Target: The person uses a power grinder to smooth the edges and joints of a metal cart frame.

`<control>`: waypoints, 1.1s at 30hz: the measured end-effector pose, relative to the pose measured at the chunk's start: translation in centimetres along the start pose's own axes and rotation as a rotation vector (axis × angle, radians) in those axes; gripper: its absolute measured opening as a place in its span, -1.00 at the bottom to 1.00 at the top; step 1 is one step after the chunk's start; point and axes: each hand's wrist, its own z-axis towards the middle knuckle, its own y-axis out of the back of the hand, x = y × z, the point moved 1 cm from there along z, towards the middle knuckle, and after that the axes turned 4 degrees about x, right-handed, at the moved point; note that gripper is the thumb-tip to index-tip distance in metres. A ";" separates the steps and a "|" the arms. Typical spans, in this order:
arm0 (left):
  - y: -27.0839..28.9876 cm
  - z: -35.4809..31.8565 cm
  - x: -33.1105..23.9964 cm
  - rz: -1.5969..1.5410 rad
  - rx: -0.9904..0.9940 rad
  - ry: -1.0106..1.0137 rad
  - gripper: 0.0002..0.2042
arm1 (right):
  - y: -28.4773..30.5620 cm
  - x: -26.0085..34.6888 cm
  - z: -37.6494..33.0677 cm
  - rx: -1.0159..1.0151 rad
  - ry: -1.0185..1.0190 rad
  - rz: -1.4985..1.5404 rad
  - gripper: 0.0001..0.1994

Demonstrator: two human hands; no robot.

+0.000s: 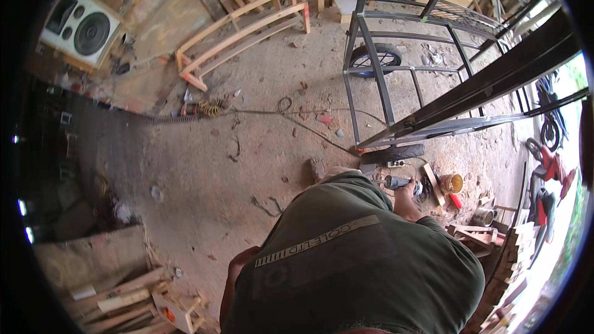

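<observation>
My right arm reaches past the side of the dark green shirt (346, 260). My right hand (405, 192) is closed around a grey-blue power tool (395, 182), which looks like an angle grinder, held low near the floor. Just beyond the tool are a white socket strip (396, 164) and a black tyre (402, 153) under the dark metal frame (427, 128). To the right of my hand lie a wooden block (434, 184), a yellowish bucket (451, 183) and a red object (456, 201). Only part of my left arm (240, 265) shows; the left hand is hidden by the shirt.
The tall metal frame stands on the right, with another wheel (375, 60) beneath. A cable (315, 134) crosses the concrete floor (204, 185). A wooden frame (241, 40), a speaker (83, 28), wood scraps (124, 300) and a red motorbike (550, 170) stand around.
</observation>
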 end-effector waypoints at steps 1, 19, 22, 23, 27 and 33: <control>1.4 0.8 -1.5 0.007 -0.006 -0.002 -0.70 | -0.7 -0.8 -0.5 0.033 -0.002 0.012 -0.54; 2.0 -19.6 -58.2 0.137 2.303 -1.195 -0.70 | 10.5 -11.1 -14.6 -0.047 0.304 0.388 -0.58; 2.6 -22.8 -58.5 0.093 2.555 -1.117 -0.70 | 13.7 -17.4 -20.5 -0.300 0.150 0.414 -0.61; 2.5 -22.7 -58.7 0.041 2.611 -1.082 -0.70 | 14.7 -18.5 -22.9 -0.284 0.125 0.419 -0.60; 3.6 -23.6 -57.7 -0.098 2.765 -0.913 -0.70 | 20.9 -25.2 -28.0 -0.078 -0.029 0.424 -0.59; 5.4 -23.0 -55.5 -0.280 2.963 -0.592 -0.70 | 26.5 -31.8 -32.4 -0.306 -0.041 0.486 -0.57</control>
